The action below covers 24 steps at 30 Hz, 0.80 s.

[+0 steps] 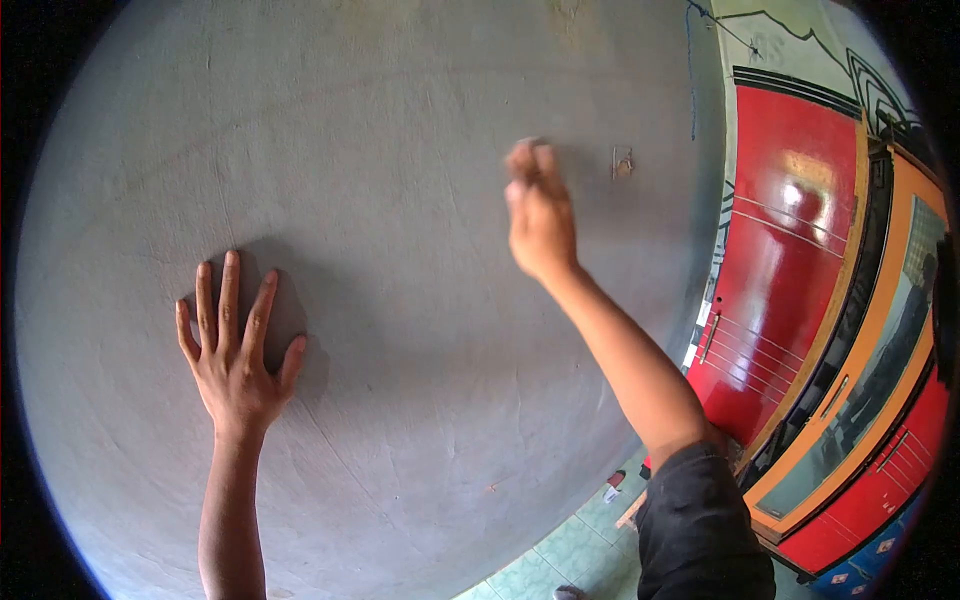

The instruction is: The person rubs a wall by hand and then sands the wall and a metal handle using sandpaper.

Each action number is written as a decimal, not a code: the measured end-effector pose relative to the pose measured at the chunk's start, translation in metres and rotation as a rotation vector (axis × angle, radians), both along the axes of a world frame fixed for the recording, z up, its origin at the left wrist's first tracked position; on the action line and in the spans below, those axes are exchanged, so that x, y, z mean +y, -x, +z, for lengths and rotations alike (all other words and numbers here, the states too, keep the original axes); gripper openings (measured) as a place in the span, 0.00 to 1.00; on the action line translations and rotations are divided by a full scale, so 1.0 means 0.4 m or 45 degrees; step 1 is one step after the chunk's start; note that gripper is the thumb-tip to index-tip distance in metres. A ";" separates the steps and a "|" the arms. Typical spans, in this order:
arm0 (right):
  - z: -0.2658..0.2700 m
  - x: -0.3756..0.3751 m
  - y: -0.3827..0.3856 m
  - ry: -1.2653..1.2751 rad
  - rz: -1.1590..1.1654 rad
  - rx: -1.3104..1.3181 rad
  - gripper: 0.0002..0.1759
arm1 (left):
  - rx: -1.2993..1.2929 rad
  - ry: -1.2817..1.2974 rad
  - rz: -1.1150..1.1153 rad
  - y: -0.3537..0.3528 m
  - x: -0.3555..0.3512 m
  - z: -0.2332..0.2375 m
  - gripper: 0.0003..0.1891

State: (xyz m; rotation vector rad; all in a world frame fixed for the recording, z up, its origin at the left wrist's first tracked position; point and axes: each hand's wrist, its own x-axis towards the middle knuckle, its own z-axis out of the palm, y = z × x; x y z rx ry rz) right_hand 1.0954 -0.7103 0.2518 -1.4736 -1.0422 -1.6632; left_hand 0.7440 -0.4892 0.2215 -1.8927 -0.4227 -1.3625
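My left hand (237, 365) lies flat against a grey wall (400, 260), its fingers spread and nothing in it. Higher up and to the right, my right hand (541, 215) is raised at the same wall. Its fingers are curled together and blurred by motion. Whatever they may hold is too smeared to make out. A shadow edges the left hand on the wall. Fine cracks and faint streaks run over the wall's surface.
Right of my right hand is a small square wall fitting (623, 163). A red door panel (785, 230) and an orange-framed glass cabinet (850, 400) stand along the right side. Green floor tiles (572, 548) show below. A blue cord (691, 75) hangs near the wall's corner.
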 end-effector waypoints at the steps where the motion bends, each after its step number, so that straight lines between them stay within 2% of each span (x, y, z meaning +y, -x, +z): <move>1: -0.004 -0.015 0.045 0.204 0.044 -0.180 0.23 | -0.003 0.006 0.003 -0.001 -0.001 -0.001 0.41; 4: 0.014 -0.047 -0.052 -0.057 0.124 -0.012 0.21 | -0.008 0.000 -0.010 -0.001 0.003 -0.005 0.41; 5: 0.030 -0.053 -0.088 -0.210 0.175 0.497 0.20 | -0.006 0.009 -0.009 -0.002 0.002 -0.006 0.41; 6: 0.030 -0.042 -0.095 -0.342 0.094 0.569 0.20 | -0.004 0.021 -0.007 -0.001 0.001 -0.008 0.42; 8: -0.006 -0.007 -0.067 -0.238 -0.182 0.141 0.19 | -0.001 0.018 -0.015 0.000 0.000 -0.006 0.42; 9: -0.004 -0.028 0.027 0.016 0.236 0.237 0.18 | -0.006 0.013 -0.025 -0.001 0.001 -0.007 0.42; 10: -0.029 -0.031 0.030 0.239 0.096 -0.202 0.18 | -0.015 0.013 -0.032 -0.004 0.002 -0.011 0.43; 11: -0.028 -0.043 0.014 0.265 -0.015 -0.228 0.18 | -0.024 0.017 -0.027 -0.007 0.002 -0.013 0.43; 12: -0.037 -0.061 -0.010 0.288 -0.123 -0.239 0.17 | -0.019 0.019 -0.020 -0.008 0.004 -0.016 0.43; 14: -0.008 -0.056 -0.133 -0.234 0.058 0.215 0.17 | -0.019 0.006 -0.018 -0.009 0.008 -0.015 0.44; 15: 0.012 -0.074 -0.119 -0.270 0.322 0.743 0.17 | -0.023 -0.006 -0.022 -0.012 0.009 -0.016 0.44; 16: 0.003 -0.058 -0.107 -0.190 0.249 0.511 0.18 | -0.022 -0.024 -0.026 -0.013 0.010 -0.013 0.44; 18: -0.045 -0.027 -0.064 -0.048 0.099 0.044 0.20 | -0.004 -0.073 0.043 -0.007 0.010 -0.011 0.37; 19: -0.039 -0.056 -0.017 0.304 0.337 -0.197 0.25 | -0.001 -0.099 0.080 -0.009 0.011 -0.009 0.36; 22: -0.035 -0.093 -0.157 0.349 0.134 -0.319 0.27 | -0.011 -0.153 0.119 -0.009 0.010 -0.004 0.37; 23: -0.012 -0.102 -0.216 0.095 0.197 -0.114 0.29 | -0.017 -0.147 0.122 -0.010 0.008 -0.005 0.37; 24: 0.010 -0.120 -0.229 -0.039 0.198 0.274 0.30 | -0.026 -0.132 0.128 -0.013 0.006 -0.011 0.38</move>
